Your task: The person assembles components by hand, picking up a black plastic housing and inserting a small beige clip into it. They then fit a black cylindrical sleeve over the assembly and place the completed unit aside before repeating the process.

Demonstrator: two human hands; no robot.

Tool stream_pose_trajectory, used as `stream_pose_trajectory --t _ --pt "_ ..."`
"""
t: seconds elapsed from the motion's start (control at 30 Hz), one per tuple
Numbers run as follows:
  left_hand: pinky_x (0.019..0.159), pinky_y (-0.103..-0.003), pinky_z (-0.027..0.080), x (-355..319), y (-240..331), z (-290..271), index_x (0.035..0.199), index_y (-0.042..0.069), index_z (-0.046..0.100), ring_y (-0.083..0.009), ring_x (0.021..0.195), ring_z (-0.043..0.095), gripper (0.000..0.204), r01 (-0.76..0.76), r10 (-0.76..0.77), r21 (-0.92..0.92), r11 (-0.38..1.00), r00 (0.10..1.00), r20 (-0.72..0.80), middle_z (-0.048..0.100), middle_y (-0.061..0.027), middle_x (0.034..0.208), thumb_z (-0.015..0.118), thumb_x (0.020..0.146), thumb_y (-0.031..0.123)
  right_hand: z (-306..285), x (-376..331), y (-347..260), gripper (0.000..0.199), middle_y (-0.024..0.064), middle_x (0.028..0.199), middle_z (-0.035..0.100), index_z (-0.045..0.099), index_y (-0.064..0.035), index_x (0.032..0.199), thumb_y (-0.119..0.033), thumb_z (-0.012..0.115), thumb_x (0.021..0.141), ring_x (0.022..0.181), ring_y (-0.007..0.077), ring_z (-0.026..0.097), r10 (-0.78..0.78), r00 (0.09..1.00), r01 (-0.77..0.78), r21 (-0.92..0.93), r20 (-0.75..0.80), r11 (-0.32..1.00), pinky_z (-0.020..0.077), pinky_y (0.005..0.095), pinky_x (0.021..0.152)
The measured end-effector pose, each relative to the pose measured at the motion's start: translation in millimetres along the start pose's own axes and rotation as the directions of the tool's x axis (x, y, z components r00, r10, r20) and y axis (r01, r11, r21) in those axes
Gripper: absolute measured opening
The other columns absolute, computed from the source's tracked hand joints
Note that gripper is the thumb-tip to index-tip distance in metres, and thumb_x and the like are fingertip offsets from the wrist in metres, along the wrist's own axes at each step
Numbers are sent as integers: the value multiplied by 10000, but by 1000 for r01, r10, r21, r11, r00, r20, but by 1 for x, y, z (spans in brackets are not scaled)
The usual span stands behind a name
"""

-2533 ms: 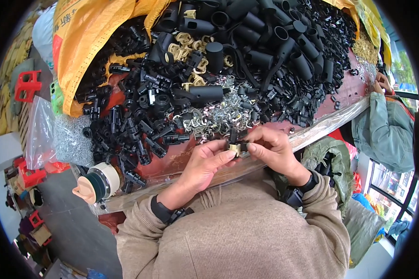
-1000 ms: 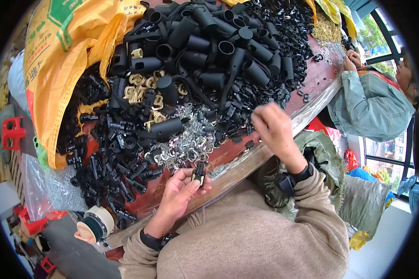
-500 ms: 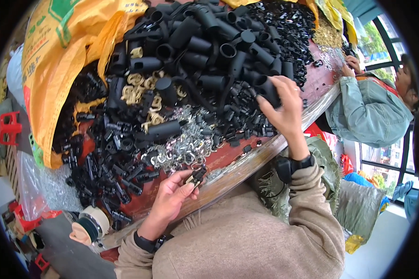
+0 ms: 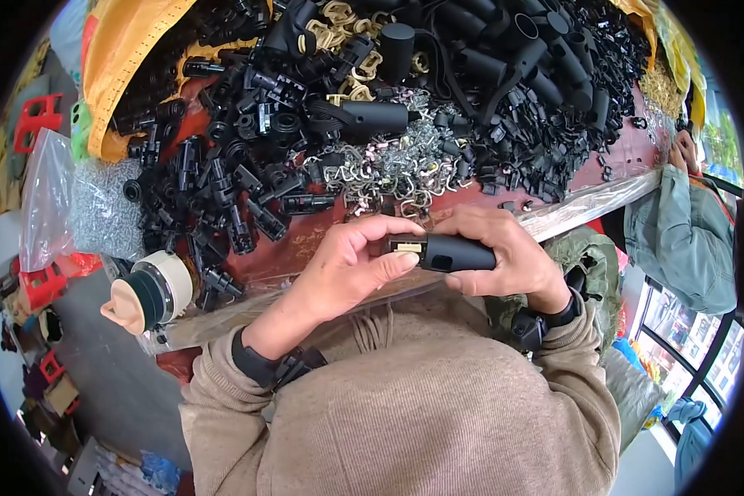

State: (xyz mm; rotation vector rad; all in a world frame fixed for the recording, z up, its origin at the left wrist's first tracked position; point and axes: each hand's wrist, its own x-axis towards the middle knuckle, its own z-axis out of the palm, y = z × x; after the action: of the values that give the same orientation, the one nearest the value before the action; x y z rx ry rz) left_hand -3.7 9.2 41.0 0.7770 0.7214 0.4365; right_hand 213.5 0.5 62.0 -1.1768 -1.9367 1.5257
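Observation:
My right hand (image 4: 517, 252) is wrapped round a black plastic tube (image 4: 459, 253) with a small square opening in its side. At the tube's left end, my left hand (image 4: 343, 269) pinches a small black part with a beige insert (image 4: 407, 247) between thumb and forefinger. The part lines up with the tube and touches its end; how far it sits inside I cannot tell. Both hands are over the table's near edge. Just beyond them lies a heap of small silvery metal clips (image 4: 405, 161).
Black tubes (image 4: 479, 70) are heaped at the back, beside beige rings (image 4: 331, 37). Small black mechanisms (image 4: 240, 207) cover the left of the table, small black pieces (image 4: 521, 153) the right. A lidded cup (image 4: 161, 285) stands at the left edge. Another person (image 4: 682, 231) works at far right.
My right hand has come back from the pile with a black tube and now meets my left hand. The left hand's part has moved right, against the tube. The view has shifted.

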Motion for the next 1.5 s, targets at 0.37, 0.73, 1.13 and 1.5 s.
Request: stream_pose_trajectory --t 0.37,0.73,1.13,1.5 --pt "599 -185 455 3 -5 -3 1015 -21 540 -50 628 523 272 105 -93 248 963 994 -59 564 -22 804 600 804 141 9 5 6 373 37 789 532 553 7 927 -211 664 646 711 107 484 299 937 -344 330 179 879 385 240 633" --pt "620 -194 470 9 -4 -4 1030 -28 544 -68 672 554 287 135 -143 -86 987 985 -93 590 -47 840 596 808 147 23 3 5 345 36 758 530 541 -5 965 -186 652 693 686 107 502 280 960 -266 303 -4 915 400 257 625" --pt "686 -223 477 10 -13 -3 1212 -40 362 -107 853 549 571 84 -103 -246 966 993 -65 558 -83 979 662 744 91 28 9 13 819 180 1212 404 328 1 1256 -434 652 642 1163 321 339 -232 969 209 215 84 954 271 418 961" --pt "796 -264 461 14 -21 -2 1263 -43 270 -137 903 541 673 25 -20 -342 939 1000 16 528 -102 1039 659 715 -1 32 5 13 740 153 1097 498 448 31 1150 -527 558 676 1031 245 472 49 996 10 607 -81 794 329 351 913"
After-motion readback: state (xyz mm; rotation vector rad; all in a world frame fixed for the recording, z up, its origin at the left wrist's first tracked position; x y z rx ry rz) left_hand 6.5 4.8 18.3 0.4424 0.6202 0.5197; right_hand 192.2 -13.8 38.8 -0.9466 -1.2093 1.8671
